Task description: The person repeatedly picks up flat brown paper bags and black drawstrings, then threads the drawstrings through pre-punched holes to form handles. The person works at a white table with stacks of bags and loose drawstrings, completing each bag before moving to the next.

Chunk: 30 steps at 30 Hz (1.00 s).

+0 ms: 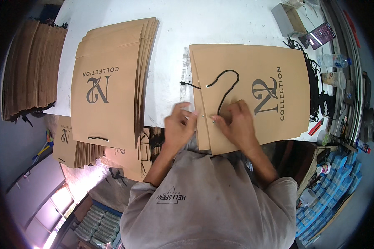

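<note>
A flat brown paper bag [241, 62] with dark printing lies on top of others in front of me. A black cord [237, 79] loops over it through a hole near its left edge, and its knotted end sticks out past that edge. My right hand [242, 129] rests on the bag, thumb and fingers closed on the cord beside the lower hole. At the bag's left edge is my left hand [179, 125], its fingers curled and bent toward the thumb. Whatever lies between those fingertips is too small to make out.
Left on the white table [166, 62] lies a stack of brown bags [108, 54], with another tall stack [33, 66] beyond it. Black cords [316, 91] hang along the right side, near a phone [320, 36], a red cutter [316, 128], a bottle [334, 60] and a cup [334, 79].
</note>
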Each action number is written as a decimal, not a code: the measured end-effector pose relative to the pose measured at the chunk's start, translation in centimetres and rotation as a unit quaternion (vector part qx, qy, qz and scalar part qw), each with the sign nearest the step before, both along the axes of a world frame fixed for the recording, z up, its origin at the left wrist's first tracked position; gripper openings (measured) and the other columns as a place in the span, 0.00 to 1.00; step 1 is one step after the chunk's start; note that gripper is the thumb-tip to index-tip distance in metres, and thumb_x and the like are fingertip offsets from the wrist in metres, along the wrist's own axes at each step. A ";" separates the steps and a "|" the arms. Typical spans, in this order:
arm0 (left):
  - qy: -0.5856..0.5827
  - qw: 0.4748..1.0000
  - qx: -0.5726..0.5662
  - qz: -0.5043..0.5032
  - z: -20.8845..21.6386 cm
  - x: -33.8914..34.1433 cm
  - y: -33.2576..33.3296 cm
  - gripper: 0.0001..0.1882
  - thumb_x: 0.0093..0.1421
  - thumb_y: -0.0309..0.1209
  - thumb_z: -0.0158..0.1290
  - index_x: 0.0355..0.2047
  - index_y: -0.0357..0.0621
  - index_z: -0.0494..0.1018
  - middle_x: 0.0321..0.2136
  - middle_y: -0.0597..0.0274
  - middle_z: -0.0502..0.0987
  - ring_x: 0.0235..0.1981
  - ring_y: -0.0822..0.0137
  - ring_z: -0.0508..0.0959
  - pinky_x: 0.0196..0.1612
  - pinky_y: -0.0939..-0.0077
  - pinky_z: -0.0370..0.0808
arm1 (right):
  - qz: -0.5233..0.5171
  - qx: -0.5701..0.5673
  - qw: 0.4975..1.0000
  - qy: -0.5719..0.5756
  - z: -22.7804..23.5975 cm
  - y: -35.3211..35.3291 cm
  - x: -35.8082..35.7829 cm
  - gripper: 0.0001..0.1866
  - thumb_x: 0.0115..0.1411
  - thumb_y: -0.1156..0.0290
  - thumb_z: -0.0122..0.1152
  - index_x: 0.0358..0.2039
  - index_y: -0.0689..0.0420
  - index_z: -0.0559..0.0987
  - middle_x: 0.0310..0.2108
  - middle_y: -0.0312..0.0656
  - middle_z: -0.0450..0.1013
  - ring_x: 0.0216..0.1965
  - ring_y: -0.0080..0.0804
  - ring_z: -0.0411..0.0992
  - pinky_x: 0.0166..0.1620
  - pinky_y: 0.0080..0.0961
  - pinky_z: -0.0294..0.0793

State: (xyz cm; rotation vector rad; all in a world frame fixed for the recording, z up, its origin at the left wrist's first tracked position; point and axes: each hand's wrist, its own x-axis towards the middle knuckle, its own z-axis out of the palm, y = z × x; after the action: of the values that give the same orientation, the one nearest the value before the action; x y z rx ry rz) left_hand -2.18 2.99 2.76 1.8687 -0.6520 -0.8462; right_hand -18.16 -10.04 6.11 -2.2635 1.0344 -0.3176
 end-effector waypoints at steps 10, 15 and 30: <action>0.032 0.998 0.056 -0.017 1.7 -2.2 -1.6 0.19 0.60 0.25 0.66 0.49 0.30 0.74 0.29 0.58 0.83 0.22 0.79 0.76 0.26 0.83 0.72 | -0.125 0.471 0.837 -0.250 -1.7 0.3 -3.3 0.06 0.67 0.79 0.62 0.43 0.64 0.78 0.35 0.33 0.75 0.35 0.18 0.71 0.38 0.18 0.70; 0.096 0.995 -0.022 -0.021 -0.3 -2.6 -1.5 0.15 0.64 0.22 0.60 0.50 0.30 0.75 0.32 0.62 0.82 0.28 0.79 0.77 0.32 0.83 0.74 | -0.111 0.349 0.874 -0.319 -1.5 2.2 -2.2 0.05 0.64 0.84 0.62 0.40 0.64 0.79 0.33 0.35 0.77 0.34 0.18 0.71 0.37 0.17 0.71; 0.294 0.939 -0.121 -0.134 -2.0 -1.1 -1.8 0.26 0.65 0.11 0.52 0.61 0.38 0.61 0.43 0.55 0.80 0.45 0.72 0.80 0.50 0.79 0.76 | -0.023 0.097 0.944 -0.315 -5.7 2.2 -1.5 0.04 0.58 0.85 0.65 0.32 0.63 0.80 0.34 0.43 0.76 0.32 0.26 0.76 0.33 0.21 0.74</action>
State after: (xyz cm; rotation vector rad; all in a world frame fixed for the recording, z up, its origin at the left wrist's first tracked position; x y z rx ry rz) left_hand -3.31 1.24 0.77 1.2266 -0.5969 -1.3637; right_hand -19.70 -7.89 0.36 -1.7718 0.7347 -0.8551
